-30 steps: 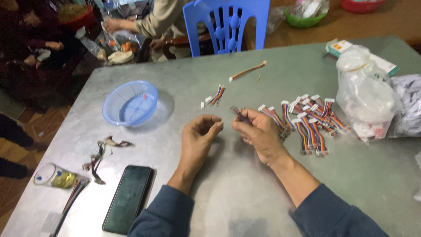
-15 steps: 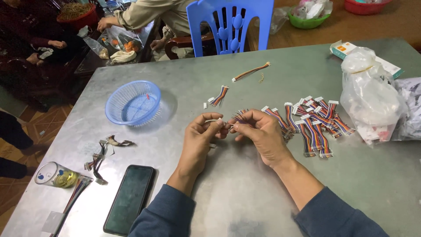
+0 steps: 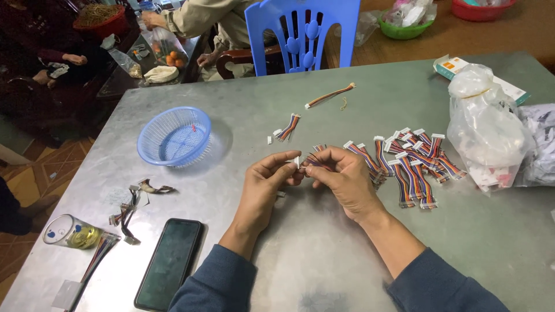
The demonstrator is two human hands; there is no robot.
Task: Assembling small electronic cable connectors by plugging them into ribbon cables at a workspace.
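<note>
Two hands meet over the grey metal worktop [image 3: 324, 254]. Left hand [image 3: 263, 188] pinches a small white connector [image 3: 297, 162]; right hand [image 3: 344, 176] pinches the striped ribbon cable [image 3: 315, 159], long axis running right. Connector sits just left of the cable end. Loose cable pile [image 3: 413, 164] lies right.
</note>
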